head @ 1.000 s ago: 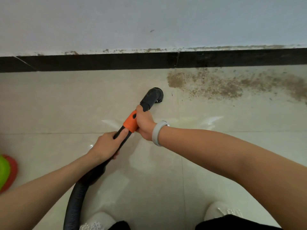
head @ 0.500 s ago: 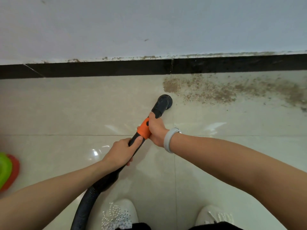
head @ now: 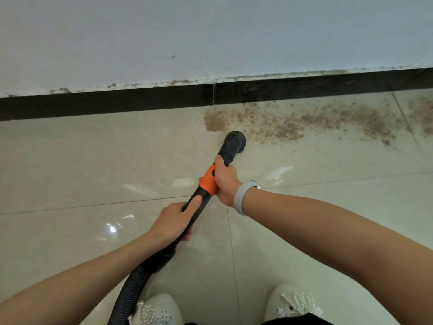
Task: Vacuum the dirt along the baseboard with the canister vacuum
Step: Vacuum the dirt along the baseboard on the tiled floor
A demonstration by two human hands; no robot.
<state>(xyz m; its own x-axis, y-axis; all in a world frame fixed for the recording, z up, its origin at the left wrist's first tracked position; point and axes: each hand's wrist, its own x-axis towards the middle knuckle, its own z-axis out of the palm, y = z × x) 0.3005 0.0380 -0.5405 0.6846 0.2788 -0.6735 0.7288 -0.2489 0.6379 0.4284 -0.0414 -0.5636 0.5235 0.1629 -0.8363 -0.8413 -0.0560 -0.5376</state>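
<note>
Brown dirt [head: 293, 124] is spread over the pale floor tiles beside the black baseboard [head: 117, 102], from the middle of the view to the right edge. The vacuum's round black nozzle [head: 235, 141] sits on the floor at the dirt's near left edge. My right hand [head: 225, 181] grips the wand at its orange collar [head: 209, 181]. Lower down, my left hand [head: 174, 222] grips the black wand, thumb along the top. The ribbed black hose [head: 131, 294] runs down to the bottom edge. The canister itself is out of view.
A white wall [head: 210, 31] rises above the baseboard, with stains along its foot. My two white shoes [head: 154, 310] [head: 290, 303] stand on the tiles at the bottom. A grey band [head: 242, 197] is on my right wrist.
The nozzle has moved forward and to the right, from bare tile up to the edge of the dirt. Both hands kept their grip. The green and red object at the left has left the view.
</note>
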